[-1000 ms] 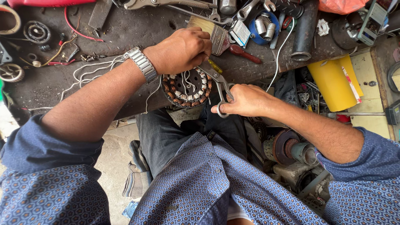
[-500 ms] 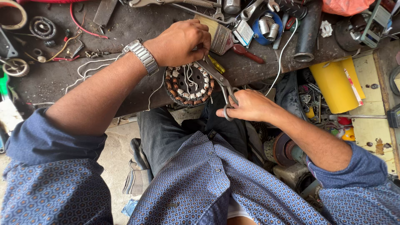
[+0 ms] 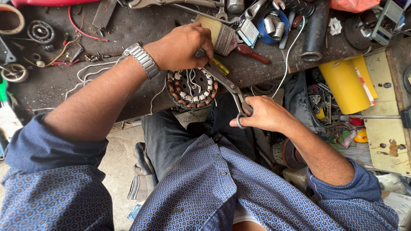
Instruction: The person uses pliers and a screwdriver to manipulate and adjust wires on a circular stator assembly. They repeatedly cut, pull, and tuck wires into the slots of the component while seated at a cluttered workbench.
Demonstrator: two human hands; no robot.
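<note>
Stator [image 3: 191, 89] of a small motor, a ring of copper-wound coils with white leads crossing its centre, sits at the near edge of a dark, cluttered workbench [image 3: 128, 64], directly above the seated person's lap. The left hand [image 3: 182, 46], a metal watch [image 3: 141, 60] on its wrist, is closed over the far rim of the ring, fingers pinching something at the windings that cannot be made out. The right hand [image 3: 263, 113] is wrapped around the loops of long steel scissors [image 3: 229, 85], whose blades reach up to the coils beside the left fingertips; how far the blades are parted is hidden. Doing this well looks to depend on keeping the ring pressed firm against the bench, holding the pinched lead taut and clear of the neighbouring turns, and closing only the blade tips on it, so the enamelled copper nearby is not nicked. A paintbrush [image 3: 222, 36], a red-handled tool [image 3: 252, 53] and loose white wire [image 3: 92, 68] lie around.
</note>
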